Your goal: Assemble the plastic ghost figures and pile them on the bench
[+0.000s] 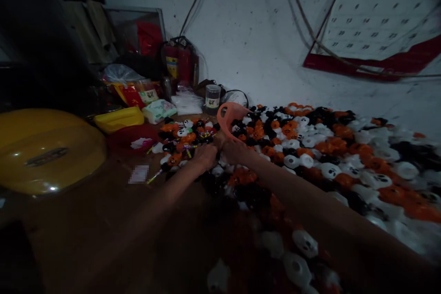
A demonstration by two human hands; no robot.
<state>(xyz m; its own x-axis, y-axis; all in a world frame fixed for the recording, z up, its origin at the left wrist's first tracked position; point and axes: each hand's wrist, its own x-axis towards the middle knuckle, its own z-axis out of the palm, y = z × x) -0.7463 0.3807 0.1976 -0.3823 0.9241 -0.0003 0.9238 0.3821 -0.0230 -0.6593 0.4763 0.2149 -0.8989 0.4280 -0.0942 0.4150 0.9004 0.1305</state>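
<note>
Before us, the pale wall (241, 32) backs everything, with a calendar (379, 23) hung at upper right and a cable crossing it. Against the wall spreads the largest load, a heap of small orange, black and white figures (330, 170), many with printed faces, pointing every which way with no shared long axis. At our left sits a big yellow, glossy rounded object (51, 151); behind stands a red fire extinguisher (182, 62). Nearer, a yellow tray (119, 120) adjoins a red dish (132, 137) holding a pale and pink scrap. Just beyond our hands, a coral container (227, 119) leans tilted, its mouth toward the heap, figures at its opening; it stands between us and the clear lidded jar (212, 96). Our left hand (206, 155) and right hand (233, 150) are close together over the figures, fingers curled; we cannot tell what, if anything, they grip.
</note>
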